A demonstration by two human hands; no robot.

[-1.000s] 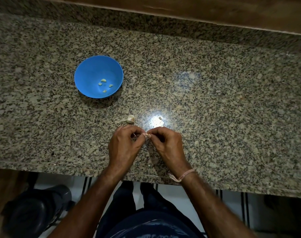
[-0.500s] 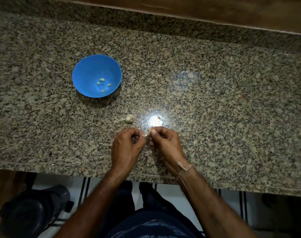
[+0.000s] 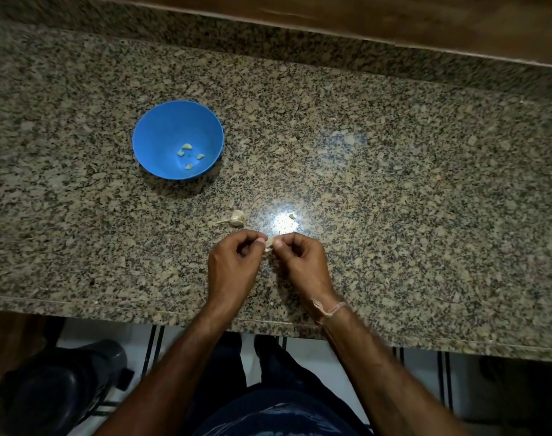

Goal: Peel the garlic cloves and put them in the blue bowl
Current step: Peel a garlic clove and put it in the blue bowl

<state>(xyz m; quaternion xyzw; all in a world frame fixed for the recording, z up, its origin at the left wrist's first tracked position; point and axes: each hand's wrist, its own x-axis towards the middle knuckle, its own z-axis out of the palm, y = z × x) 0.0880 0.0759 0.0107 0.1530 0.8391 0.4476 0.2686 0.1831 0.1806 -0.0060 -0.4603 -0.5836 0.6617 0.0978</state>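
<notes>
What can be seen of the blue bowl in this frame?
The blue bowl is round, plain and smooth, plastic by its look. It stands upright and open on the speckled granite counter, left of and beyond both hands, and neither hand touches it. Four small pale peeled cloves lie apart on its floor, towards the near right side. It is otherwise bare inside. The partly stripped garlic head lies on the counter between the bowl and the hands, clear of the bowl.

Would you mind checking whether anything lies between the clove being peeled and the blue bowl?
Nearly clear. The garlic clove is pinched between the left hand and right hand. A garlic bulb remnant lies on the countertop roughly toward the blue bowl; a lifted hand would probably pass over it.
</notes>
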